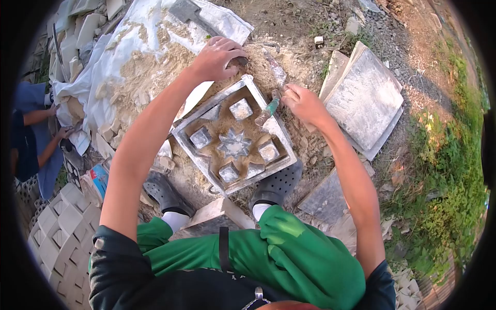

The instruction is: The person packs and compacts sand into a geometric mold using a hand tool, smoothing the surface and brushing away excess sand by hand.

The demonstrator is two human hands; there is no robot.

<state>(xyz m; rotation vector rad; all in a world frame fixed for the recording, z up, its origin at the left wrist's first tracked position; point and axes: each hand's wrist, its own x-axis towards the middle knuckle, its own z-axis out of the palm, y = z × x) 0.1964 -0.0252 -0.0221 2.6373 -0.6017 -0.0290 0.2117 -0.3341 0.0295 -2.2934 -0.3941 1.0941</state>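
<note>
A square metal mould (200, 164) lies on the ground between my feet, with a star-shaped piece (234, 143) in its middle and several raised blocks around it. Sandy material coats its floor. Beyond its far corner, my left hand (219, 58) is closed over the sand, its fingers curled by a small dark piece I cannot make out. At the mould's right side, my right hand (306, 106) has its fingers closed at the neck of a trowel (268, 110) with a worn green handle. The trowel's dusty blade points away from me.
A sand heap (137, 77) covers a white sheet at the upper left, with a grey tool (191, 15) on it. Flat slabs (364, 95) lean at the right. Patterned blocks (64, 227) stack lower left, near another person (33, 134). Green plants (439, 191) line the right.
</note>
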